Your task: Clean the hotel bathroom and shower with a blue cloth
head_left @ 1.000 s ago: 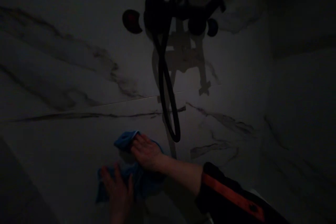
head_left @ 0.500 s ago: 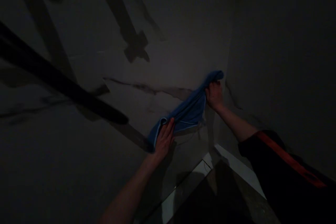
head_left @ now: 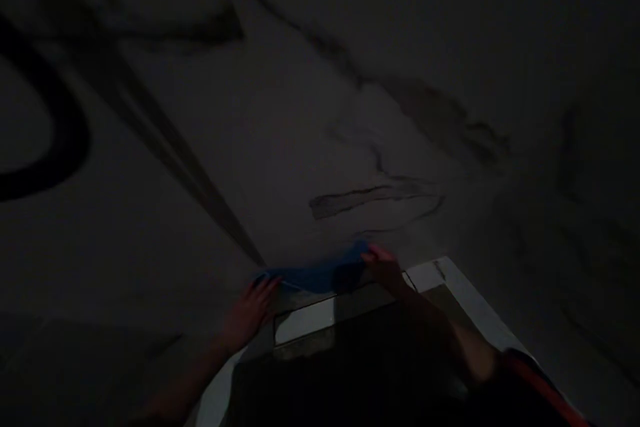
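A blue microfibre cloth (head_left: pixel 310 278) is stretched in a narrow band along the foot of a veined marble-look tile wall (head_left: pixel 300 147). My left hand (head_left: pixel 247 313) presses on its left end with the fingers spread. At the right end, my right hand (head_left: pixel 383 268) grips the cloth, and a black sleeve with an orange-red stripe (head_left: pixel 540 387) shows at the lower right. The light is dim, and much of the cloth's lower edge is hard to make out.
A black shower hose (head_left: pixel 70 133) loops in at the left edge, and its shadow slants across the wall. Below the hands, a pale strip (head_left: pixel 304 320) and a white ledge edge (head_left: pixel 475 307) border a dark floor area (head_left: pixel 340 373).
Both hands have moved down the wall to its foot. The cloth has pulled out into a thinner, flatter band. The view has tilted, leaving the hose at the left edge.
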Demonstrator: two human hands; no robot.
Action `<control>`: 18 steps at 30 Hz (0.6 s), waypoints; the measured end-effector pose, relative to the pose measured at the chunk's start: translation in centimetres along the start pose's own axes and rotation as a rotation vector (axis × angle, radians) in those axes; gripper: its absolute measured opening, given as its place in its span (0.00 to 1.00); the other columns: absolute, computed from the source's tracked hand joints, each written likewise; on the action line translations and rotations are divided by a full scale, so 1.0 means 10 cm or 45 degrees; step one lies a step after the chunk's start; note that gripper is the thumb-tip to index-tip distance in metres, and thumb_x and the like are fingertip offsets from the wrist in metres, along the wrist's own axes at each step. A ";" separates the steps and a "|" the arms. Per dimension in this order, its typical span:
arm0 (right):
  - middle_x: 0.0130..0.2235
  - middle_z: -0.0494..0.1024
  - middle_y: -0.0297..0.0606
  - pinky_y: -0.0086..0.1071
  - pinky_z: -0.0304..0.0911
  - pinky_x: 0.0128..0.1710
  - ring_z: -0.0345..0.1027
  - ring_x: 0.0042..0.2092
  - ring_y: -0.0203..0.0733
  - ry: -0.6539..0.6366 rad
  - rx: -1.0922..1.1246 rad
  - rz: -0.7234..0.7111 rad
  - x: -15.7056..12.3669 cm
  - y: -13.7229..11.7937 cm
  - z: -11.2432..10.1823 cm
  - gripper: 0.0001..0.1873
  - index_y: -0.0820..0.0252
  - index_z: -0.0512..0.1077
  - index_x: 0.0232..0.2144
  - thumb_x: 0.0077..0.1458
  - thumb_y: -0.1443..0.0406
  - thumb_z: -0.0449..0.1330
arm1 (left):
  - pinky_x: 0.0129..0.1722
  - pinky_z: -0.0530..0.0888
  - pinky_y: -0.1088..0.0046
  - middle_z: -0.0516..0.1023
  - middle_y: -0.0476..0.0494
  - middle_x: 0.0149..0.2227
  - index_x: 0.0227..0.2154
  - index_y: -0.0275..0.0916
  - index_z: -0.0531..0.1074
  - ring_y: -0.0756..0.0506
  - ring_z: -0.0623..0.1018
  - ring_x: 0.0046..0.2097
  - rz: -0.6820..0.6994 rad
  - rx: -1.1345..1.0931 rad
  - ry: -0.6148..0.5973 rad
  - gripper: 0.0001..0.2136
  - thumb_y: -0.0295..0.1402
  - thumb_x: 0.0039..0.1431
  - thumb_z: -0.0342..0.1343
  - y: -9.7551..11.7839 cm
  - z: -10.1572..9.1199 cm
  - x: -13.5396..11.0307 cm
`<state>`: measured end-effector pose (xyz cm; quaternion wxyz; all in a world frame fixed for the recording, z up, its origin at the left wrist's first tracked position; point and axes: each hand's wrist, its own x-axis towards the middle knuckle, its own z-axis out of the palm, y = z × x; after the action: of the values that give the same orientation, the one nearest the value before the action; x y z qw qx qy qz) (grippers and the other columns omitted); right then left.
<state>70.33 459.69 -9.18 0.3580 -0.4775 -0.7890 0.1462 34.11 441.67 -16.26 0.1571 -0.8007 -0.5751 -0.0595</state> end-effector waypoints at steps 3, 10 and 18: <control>0.31 0.75 0.37 0.30 0.63 0.35 0.68 0.33 0.40 0.156 0.135 -0.498 0.51 -0.97 -0.34 0.13 0.58 0.74 0.35 0.65 0.58 0.54 | 0.68 0.57 0.39 0.68 0.25 0.66 0.60 0.28 0.71 0.26 0.64 0.69 -0.302 0.217 0.358 0.27 0.45 0.68 0.51 -0.35 -0.83 -0.17; 0.36 0.77 0.40 0.35 0.56 0.35 0.66 0.37 0.43 0.324 -0.278 -1.138 0.57 -1.96 0.08 0.11 0.55 0.76 0.37 0.68 0.62 0.55 | 0.73 0.52 0.45 0.56 0.20 0.70 0.66 0.25 0.57 0.33 0.45 0.76 -0.847 0.130 0.662 0.29 0.40 0.69 0.48 -1.06 -1.12 -0.75; 0.37 0.82 0.41 0.34 0.59 0.25 0.75 0.33 0.43 -0.321 -0.274 -0.926 -0.33 -1.34 1.52 0.21 0.52 0.78 0.35 0.70 0.62 0.45 | 0.68 0.63 0.44 0.61 0.15 0.67 0.62 0.21 0.62 0.29 0.59 0.72 -1.186 -0.377 0.158 0.28 0.41 0.69 0.47 -0.29 0.90 -1.70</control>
<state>51.90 451.78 -13.53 0.2346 -0.1801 -0.9551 -0.0159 24.95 430.07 -28.89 0.0321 -0.4671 -0.8469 -0.2521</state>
